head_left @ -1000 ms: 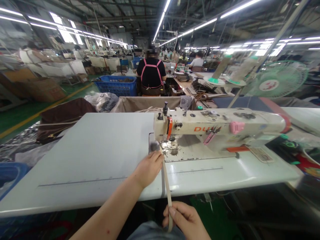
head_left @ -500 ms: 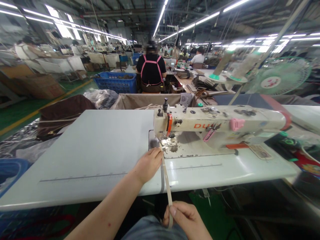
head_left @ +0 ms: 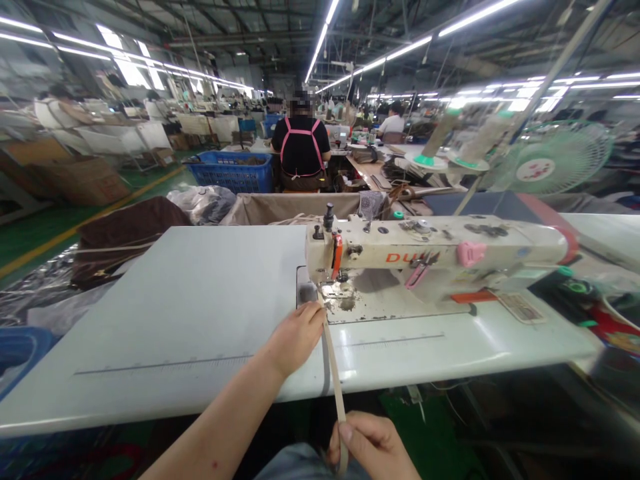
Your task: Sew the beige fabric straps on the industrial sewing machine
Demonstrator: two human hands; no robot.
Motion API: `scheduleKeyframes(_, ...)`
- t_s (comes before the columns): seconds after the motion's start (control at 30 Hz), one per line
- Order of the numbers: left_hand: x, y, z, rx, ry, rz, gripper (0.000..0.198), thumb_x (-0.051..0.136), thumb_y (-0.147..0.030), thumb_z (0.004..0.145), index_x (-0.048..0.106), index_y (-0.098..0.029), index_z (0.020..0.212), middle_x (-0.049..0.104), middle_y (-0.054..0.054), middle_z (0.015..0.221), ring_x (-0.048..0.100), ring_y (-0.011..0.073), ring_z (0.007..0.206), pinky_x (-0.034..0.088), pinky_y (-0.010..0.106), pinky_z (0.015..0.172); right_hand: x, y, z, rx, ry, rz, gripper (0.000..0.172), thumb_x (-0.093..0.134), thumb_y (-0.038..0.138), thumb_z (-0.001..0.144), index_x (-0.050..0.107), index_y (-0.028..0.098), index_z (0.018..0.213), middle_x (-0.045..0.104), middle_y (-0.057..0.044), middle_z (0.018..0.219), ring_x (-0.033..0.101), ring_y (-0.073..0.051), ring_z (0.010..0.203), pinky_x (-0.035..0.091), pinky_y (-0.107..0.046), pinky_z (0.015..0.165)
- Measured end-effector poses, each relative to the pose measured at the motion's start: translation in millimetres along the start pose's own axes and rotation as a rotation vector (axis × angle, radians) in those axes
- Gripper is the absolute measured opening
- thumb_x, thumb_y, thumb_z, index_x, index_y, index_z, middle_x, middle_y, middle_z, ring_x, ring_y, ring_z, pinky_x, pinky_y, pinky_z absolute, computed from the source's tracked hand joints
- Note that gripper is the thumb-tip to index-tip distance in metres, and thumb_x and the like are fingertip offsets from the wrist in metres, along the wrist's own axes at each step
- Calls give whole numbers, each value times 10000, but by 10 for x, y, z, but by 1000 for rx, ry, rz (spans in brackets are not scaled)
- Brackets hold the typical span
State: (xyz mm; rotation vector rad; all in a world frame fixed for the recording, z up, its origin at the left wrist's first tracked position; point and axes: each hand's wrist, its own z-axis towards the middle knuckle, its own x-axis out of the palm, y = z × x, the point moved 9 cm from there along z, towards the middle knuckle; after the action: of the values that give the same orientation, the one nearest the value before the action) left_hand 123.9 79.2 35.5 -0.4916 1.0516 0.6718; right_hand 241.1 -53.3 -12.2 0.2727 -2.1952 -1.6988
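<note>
A narrow beige strip (head_left: 333, 370) runs from under the sewing machine's (head_left: 430, 250) needle area down past the table's front edge. Just in front of the needle, my left hand (head_left: 301, 333) is closed on the strip, its fingertips close to the machine's metal plate (head_left: 390, 308). Below the edge, near my lap, my right hand (head_left: 367, 443) pinches the lower part of the strip between thumb and fingers. The strip is stretched fairly straight between both hands. Its upper end is hidden by my left fingers and the machine head.
The white table (head_left: 215, 287) has a printed ruler line along its front. Pink-handled snips (head_left: 417, 275) hang on the machine body. A green fan (head_left: 555, 163) stands at right, a blue basket (head_left: 235, 170) beyond. A person in a pink-strapped apron (head_left: 301, 147) sits ahead, facing away.
The whole view has shifted slightly, with the table and hands a little lower in the picture. Both hands keep their hold on the strip, with no clear movement along it.
</note>
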Motion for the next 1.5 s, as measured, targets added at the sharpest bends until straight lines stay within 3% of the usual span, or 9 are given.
scheduleKeyframes(0.2, -28, 45, 41, -72, 14, -17, 200, 517, -174, 1032, 574, -181, 1223, 647, 128, 1344, 630, 267, 1303, 518, 446, 1177, -21, -69, 20, 10, 9, -16, 542, 659, 662, 973, 800, 167, 804, 719, -79, 766, 644, -187, 734, 494, -298, 738)
scheduleKeyframes(0.4, 16, 18, 31, -37, 27, 38, 240, 500, -183, 1044, 575, -177, 1272, 671, 114, 1321, 625, 271, 1323, 506, 437, 1188, 37, -60, 18, 1, 71, 5, 530, 646, 669, 977, 803, 180, 846, 707, -72, 764, 620, -181, 712, 487, -307, 735)
scheduleKeyframes(0.53, 18, -10, 26, -12, 34, 52, 226, 487, -177, 1048, 592, -170, 1248, 688, 113, 1286, 629, 262, 1312, 503, 422, 1186, -1, -44, 70, -118, 48, -102, 527, 623, 653, 989, 789, 193, 793, 696, -84, 823, 652, -218, 815, 500, -338, 805)
scheduleKeyframes(0.67, -24, -39, 39, 7, 43, 60, 200, 512, -169, 1032, 614, -182, 1203, 703, 105, 1260, 635, 253, 1292, 490, 406, 1190, -95, -146, 145, -232, -50, -196, 489, 711, 672, 911, 733, 199, 786, 676, -72, 869, 638, -220, 831, 501, -331, 797)
scheduleKeyframes(0.83, -102, -48, 55, 0, -3, 58, 171, 512, -151, 1024, 620, -169, 1155, 705, 109, 1253, 652, 241, 1245, 508, 376, 1163, -197, -347, 239, -139, -181, -190, 512, 692, 707, 915, 766, 200, 933, 699, -75, 881, 641, -224, 829, 511, -330, 783)
scheduleKeyframes(0.93, -109, -40, 49, -7, -32, 64, 188, 514, -156, 1027, 614, -151, 1186, 704, 119, 1254, 665, 242, 1215, 525, 377, 1140, -152, -446, 279, -35, -145, -28, 618, 701, 774, 873, 749, 189, 1065, 714, -76, 844, 640, -208, 762, 522, -316, 723)
scheduleKeyframes(1.0, -97, -34, 44, -11, -33, 67, 200, 519, -156, 1028, 612, -141, 1204, 703, 122, 1255, 665, 245, 1215, 523, 377, 1143, -115, -468, 284, -1, -114, 7, 639, 699, 794, 863, 741, 177, 1026, 699, -63, 768, 605, -180, 677, 503, -296, 669)
scheduleKeyframes(1.13, -61, -42, 47, -2, 8, 75, 204, 536, -156, 1025, 622, -136, 1208, 708, 114, 1236, 653, 255, 1241, 509, 377, 1160, -78, -420, 248, -2, -73, 2, 631, 666, 792, 890, 743, 166, 903, 690, -66, 712, 588, -167, 637, 484, -287, 651)
scheduleKeyframes(1.5, -23, -37, 12, 20, 2, 102, 228, 500, -166, 1039, 631, -136, 1223, 703, 127, 1281, 642, 263, 1269, 500, 383, 1167, -6, -49, 69, 84, -49, 57, 577, 724, 739, 887, 760, 164, 851, 719, -74, 773, 618, -177, 713, 486, -300, 733)
